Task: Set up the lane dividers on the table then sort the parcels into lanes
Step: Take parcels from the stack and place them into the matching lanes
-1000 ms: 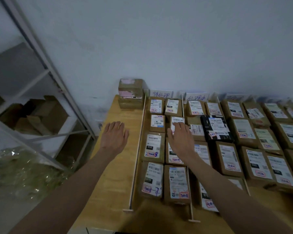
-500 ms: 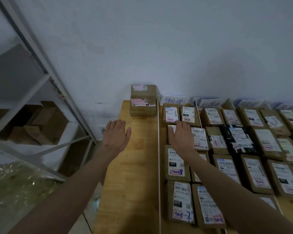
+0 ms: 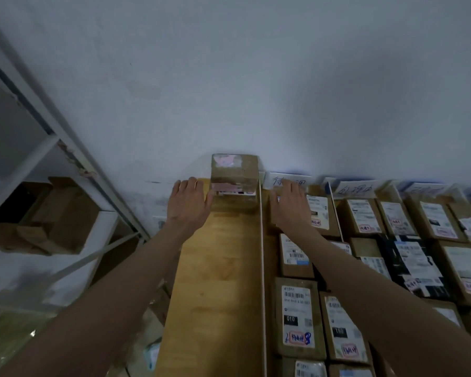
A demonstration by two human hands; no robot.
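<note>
A bare strip of table (image 3: 223, 281) lay open left of the divider (image 3: 262, 268) — blocked at the wall by stacked boxes (image 3: 234, 183), parcels (image 3: 297, 317) crowding its right.

- Stacked parcels (image 3: 234, 183): two brown cardboard boxes, one on the other, pink-white labels, at the table's far end against the wall, left of the white lane divider (image 3: 262, 268).
- Divider: thin white strip, on edge, running front to back.
- Sorted parcels (image 3: 297, 314): brown labelled boxes lying flat in rows right of it; second divider (image 3: 335, 210) further right.
</note>
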